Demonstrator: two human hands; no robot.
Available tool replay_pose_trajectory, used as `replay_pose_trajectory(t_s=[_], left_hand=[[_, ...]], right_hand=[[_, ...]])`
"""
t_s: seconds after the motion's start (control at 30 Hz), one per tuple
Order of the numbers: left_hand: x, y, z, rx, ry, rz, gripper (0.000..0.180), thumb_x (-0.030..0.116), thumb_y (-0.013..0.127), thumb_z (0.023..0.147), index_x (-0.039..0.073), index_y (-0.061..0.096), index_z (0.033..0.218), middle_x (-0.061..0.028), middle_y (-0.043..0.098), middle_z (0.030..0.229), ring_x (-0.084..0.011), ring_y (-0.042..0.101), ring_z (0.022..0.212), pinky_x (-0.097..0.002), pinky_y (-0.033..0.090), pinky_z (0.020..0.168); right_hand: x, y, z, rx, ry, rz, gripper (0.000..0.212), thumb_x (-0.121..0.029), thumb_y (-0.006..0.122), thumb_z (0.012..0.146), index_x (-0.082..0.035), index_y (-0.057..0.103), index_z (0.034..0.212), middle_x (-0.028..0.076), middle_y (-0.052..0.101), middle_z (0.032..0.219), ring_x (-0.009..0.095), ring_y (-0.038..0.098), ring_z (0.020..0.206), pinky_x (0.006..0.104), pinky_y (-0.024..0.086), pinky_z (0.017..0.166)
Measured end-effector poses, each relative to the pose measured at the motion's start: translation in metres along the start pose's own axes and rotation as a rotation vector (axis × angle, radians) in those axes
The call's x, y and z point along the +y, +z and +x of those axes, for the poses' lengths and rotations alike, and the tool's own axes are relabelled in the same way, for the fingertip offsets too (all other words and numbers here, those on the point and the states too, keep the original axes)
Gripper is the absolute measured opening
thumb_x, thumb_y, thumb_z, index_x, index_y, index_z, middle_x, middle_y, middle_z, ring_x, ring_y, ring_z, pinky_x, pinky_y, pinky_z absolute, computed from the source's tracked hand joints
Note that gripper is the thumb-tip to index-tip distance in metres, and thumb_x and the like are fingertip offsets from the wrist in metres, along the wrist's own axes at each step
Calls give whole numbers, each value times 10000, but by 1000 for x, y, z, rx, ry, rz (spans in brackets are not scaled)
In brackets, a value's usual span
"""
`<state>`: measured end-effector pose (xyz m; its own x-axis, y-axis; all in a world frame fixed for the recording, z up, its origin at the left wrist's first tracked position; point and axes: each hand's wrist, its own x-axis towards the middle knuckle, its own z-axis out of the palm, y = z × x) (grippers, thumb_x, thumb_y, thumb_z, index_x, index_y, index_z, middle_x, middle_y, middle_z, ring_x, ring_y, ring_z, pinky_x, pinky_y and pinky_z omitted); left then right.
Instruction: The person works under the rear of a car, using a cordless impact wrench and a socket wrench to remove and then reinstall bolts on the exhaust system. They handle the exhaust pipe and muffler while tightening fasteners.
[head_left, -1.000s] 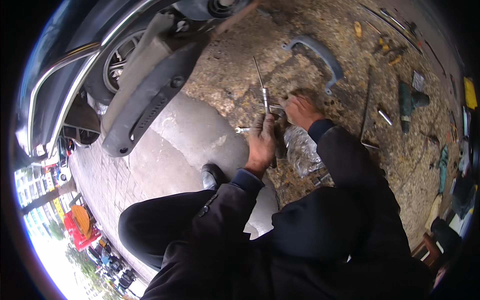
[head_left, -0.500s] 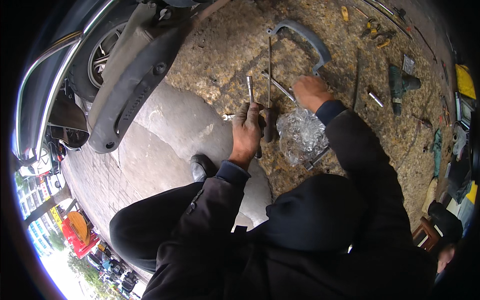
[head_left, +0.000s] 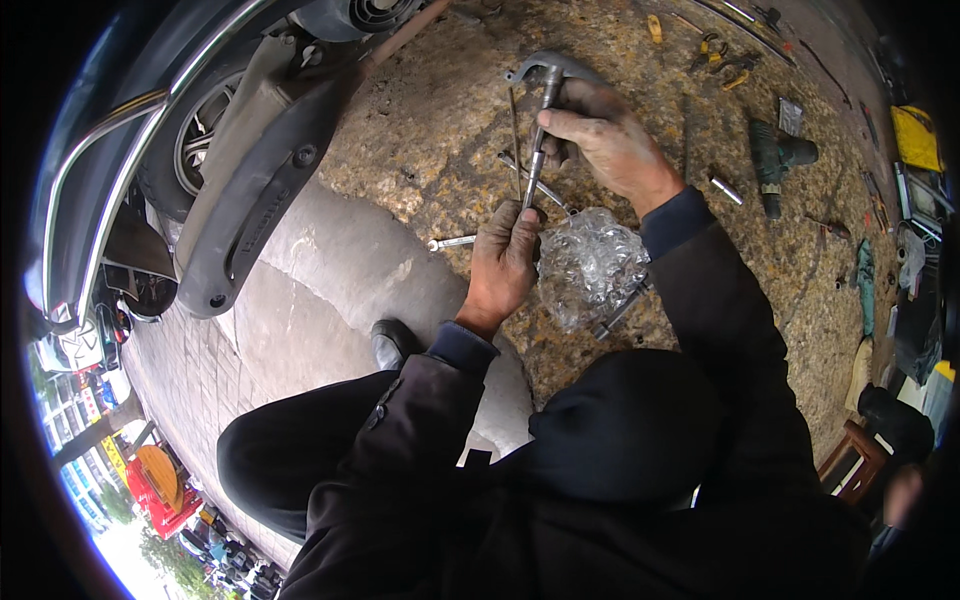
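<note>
My left hand (head_left: 505, 262) is closed around the lower part of a metal socket wrench (head_left: 534, 180), which points away from me. My right hand (head_left: 625, 150) pinches the same tool near its upper, thicker end between thumb and fingers; whether that end is a separate piece I cannot tell. Beyond the right hand, partly covered by it, lies a curved grey handle (head_left: 537, 66). A crumpled clear plastic bag (head_left: 592, 262) rests on the ground just below the right wrist. By the left hand are a combination wrench (head_left: 452, 242) and a thin metal rod (head_left: 514, 130).
At the left stands a scooter with a dark exhaust cover (head_left: 262, 215) and a wheel. Rightward on the stained ground lie a green power tool (head_left: 778, 165), a steel socket (head_left: 726, 190) and yellow-handled pliers (head_left: 738, 72). A wooden stool (head_left: 855, 455) stands at lower right.
My right hand has risen from beside the plastic bag to the upper end of the socket wrench. My left hand has shifted slightly right with the wrench; the whole view has moved a little.
</note>
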<state>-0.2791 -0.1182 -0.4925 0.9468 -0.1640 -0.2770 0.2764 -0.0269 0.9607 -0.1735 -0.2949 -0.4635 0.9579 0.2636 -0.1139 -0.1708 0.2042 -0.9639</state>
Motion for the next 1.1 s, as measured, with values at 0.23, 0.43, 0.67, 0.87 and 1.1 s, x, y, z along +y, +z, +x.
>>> replay_pose_trajectory(t_s=[0.23, 0.43, 0.67, 0.87, 1.1], left_hand=[[27, -5, 0, -102, -64, -34, 249, 261, 524, 1061, 50, 591, 947, 51, 476, 670, -66, 419, 595, -261, 352, 536], [46, 27, 14, -231, 64, -144, 265, 294, 486, 1074, 81, 632, 1017, 62, 474, 601, -43, 390, 483, -224, 296, 431], [63, 12, 29, -78, 218, -407, 265, 200, 406, 1081, 47, 561, 1232, -51, 542, 650, -119, 455, 505, -273, 400, 452], [79, -2, 35, 187, 80, -589, 210, 219, 416, 1057, 61, 552, 1037, -47, 538, 705, -148, 435, 522, -318, 374, 470], [99, -34, 39, 274, 78, -714, 197, 247, 407, 1053, 101, 514, 977, -30, 502, 690, -146, 425, 542, -319, 350, 498]], right_hand=[[-22, 2, -23, -16, -100, -145, 141, -155, 628, 982, -18, 634, 945, 30, 609, 801, 113, 606, 698, 264, 512, 617], [-5, -43, -66, 231, -105, -142, 321, -274, 663, 978, -24, 667, 1180, 79, 673, 963, 158, 667, 818, 315, 600, 650], [112, -207, -315, 826, 437, -1260, 478, -349, 702, 920, 53, 653, 1174, 203, 710, 1081, 308, 683, 971, 384, 534, 858], [155, -160, -401, 591, 328, -431, 355, -127, 747, 794, 5, 670, 1115, 93, 700, 1044, 214, 649, 934, 337, 524, 827], [65, -112, -359, 639, 439, -298, 404, -80, 737, 801, -25, 631, 1187, 65, 682, 1050, 197, 647, 908, 333, 524, 791]])
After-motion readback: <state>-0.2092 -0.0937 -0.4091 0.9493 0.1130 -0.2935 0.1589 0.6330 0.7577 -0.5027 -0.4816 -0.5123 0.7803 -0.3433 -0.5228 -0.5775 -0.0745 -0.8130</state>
